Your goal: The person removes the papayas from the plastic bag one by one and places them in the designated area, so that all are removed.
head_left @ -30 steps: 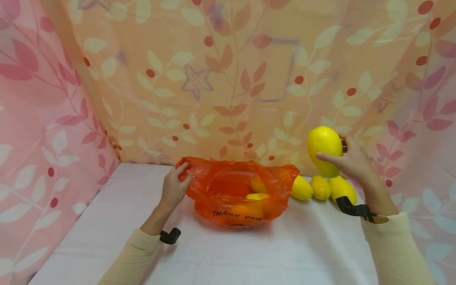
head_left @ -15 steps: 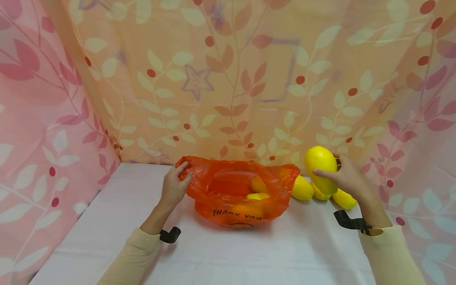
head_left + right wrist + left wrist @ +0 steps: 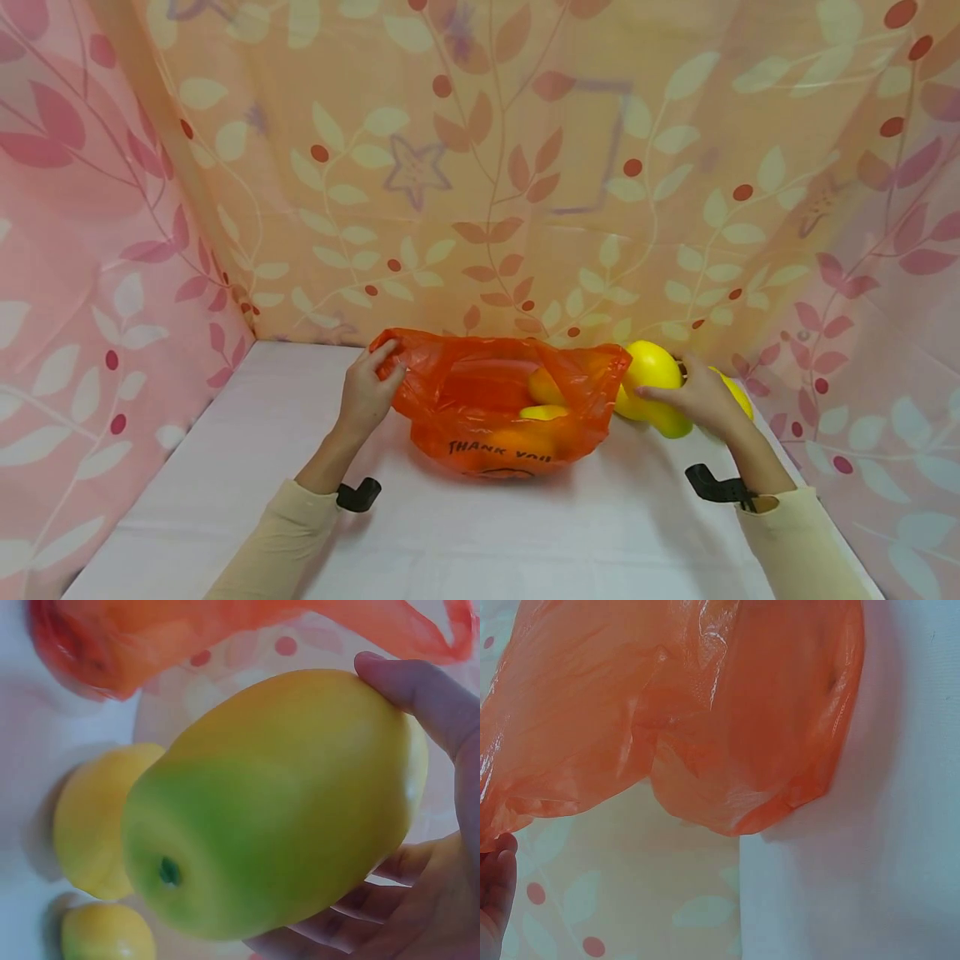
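My left hand (image 3: 367,392) pinches the left rim of an orange-red plastic bag (image 3: 495,462) printed "THANK YOU", holding its mouth spread. Yellow and orange fruits (image 3: 543,412) show inside the bag. In the left wrist view the fingertips (image 3: 508,851) meet the plastic's edge. My right hand (image 3: 708,396) grips a large yellow papaya (image 3: 652,371) with a green stem end, just right of the bag's right rim. In the right wrist view thumb and fingers wrap the papaya (image 3: 277,795) from both sides.
Behind the right hand, a yellow fruit (image 3: 738,396) lies on the white table (image 3: 465,542). Two more yellow fruits show in the right wrist view, one larger (image 3: 97,821) and one smaller (image 3: 109,934). Flowered cloth (image 3: 487,167) hangs behind and at both sides.
My right hand has brought the papaya down and left, closer to the bag's right rim, and it now overlaps fruits on the table. The left hand and bag stay where they were.
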`<state>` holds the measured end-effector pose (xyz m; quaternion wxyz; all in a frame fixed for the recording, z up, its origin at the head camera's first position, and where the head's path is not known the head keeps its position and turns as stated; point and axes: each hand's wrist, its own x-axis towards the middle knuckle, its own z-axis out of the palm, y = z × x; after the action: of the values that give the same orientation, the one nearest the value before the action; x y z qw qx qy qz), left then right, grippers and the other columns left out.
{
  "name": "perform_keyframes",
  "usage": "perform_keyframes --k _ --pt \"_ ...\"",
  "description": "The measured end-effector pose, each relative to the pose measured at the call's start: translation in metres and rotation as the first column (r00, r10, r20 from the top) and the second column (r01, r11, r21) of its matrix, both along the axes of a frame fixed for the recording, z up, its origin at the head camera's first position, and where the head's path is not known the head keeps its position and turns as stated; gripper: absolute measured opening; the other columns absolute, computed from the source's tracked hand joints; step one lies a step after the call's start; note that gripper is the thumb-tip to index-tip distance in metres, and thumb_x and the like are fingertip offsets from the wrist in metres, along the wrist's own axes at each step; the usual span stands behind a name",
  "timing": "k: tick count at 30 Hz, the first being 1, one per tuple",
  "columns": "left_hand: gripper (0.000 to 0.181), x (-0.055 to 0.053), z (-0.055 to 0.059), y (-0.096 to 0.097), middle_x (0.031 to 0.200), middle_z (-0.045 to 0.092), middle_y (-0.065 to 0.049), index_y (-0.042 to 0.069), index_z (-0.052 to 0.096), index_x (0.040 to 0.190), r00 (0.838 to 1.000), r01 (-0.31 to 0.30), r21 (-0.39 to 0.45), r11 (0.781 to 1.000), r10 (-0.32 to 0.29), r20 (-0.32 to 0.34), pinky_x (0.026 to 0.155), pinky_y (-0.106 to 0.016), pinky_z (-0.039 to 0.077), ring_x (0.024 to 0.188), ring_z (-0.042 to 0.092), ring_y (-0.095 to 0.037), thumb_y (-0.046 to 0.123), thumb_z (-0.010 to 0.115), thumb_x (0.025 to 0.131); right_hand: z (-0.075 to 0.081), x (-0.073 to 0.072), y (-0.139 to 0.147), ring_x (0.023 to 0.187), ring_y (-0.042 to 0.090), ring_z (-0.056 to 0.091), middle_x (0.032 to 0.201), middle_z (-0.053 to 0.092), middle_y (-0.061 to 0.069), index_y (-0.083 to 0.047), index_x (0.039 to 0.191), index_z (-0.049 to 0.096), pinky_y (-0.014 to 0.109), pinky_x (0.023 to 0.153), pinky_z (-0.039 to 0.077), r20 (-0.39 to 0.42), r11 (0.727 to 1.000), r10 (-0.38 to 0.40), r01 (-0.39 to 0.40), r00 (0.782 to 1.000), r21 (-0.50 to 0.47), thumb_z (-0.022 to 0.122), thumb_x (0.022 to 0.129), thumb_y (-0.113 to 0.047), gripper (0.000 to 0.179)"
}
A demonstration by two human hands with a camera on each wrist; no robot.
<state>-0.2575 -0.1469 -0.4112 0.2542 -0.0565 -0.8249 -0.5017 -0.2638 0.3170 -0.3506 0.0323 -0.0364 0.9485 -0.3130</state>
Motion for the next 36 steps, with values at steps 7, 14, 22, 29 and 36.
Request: perform_keyframes --k 7,14,22,29,36 --pt "0.041 0.001 0.0 -0.001 0.13 0.059 -0.026 -0.004 0.061 0.128 1.0 0.004 0.003 1.0 -0.004 0.007 0.092 -0.05 0.053 0.115 0.061 -0.041 0.003 0.066 0.088 -0.017 0.002 -0.006 0.099 0.033 0.054 0.122 0.052 0.025 0.002 0.142 0.032 0.039 0.073 0.055 0.017 0.995 0.01 -0.012 1.0 0.097 0.068 0.079 -0.061 0.096" --pt "0.041 0.001 0.001 0.0 0.129 0.059 -0.027 -0.004 0.061 0.128 1.0 0.001 -0.005 1.0 -0.001 0.01 0.092 -0.05 0.053 0.115 0.06 -0.041 0.003 0.067 0.088 -0.032 0.004 -0.009 0.096 0.031 0.056 0.117 0.056 0.023 0.006 0.141 0.032 0.042 0.075 0.056 0.1 0.992 0.005 -0.018 0.995 0.124 0.07 0.076 -0.063 0.101" --pt "0.041 0.002 0.001 0.001 0.129 0.059 -0.027 -0.005 0.061 0.128 1.0 -0.002 -0.006 1.0 0.002 0.015 0.091 -0.05 0.054 0.114 0.061 -0.042 0.003 0.067 0.088 -0.048 0.01 -0.012 0.094 0.031 0.057 0.117 0.058 0.024 0.011 0.136 0.037 0.047 0.08 0.054 0.155 0.989 0.012 -0.035 0.988 0.146 0.074 0.074 -0.059 0.101" --pt "0.042 0.002 0.0 0.001 0.129 0.058 -0.027 -0.005 0.06 0.128 1.0 0.009 -0.008 1.0 -0.009 0.013 0.089 -0.049 0.055 0.111 0.062 -0.042 0.005 0.066 0.089 -0.065 0.011 -0.014 0.093 0.03 0.057 0.116 0.059 0.024 0.011 0.133 0.04 0.05 0.083 0.054 0.196 0.982 -0.003 -0.034 0.981 0.184 0.077 0.07 -0.059 0.101" --pt "0.042 0.002 0.0 0.001 0.129 0.058 -0.026 -0.005 0.059 0.13 0.999 0.024 0.001 1.0 -0.024 0.028 0.088 -0.049 0.055 0.11 0.062 -0.041 0.006 0.065 0.089 -0.073 0.013 -0.016 0.095 0.032 0.057 0.12 0.057 0.028 0.011 0.135 0.037 0.057 0.086 0.052 0.221 0.979 -0.027 -0.018 0.975 0.201 0.077 0.069 -0.061 0.106"
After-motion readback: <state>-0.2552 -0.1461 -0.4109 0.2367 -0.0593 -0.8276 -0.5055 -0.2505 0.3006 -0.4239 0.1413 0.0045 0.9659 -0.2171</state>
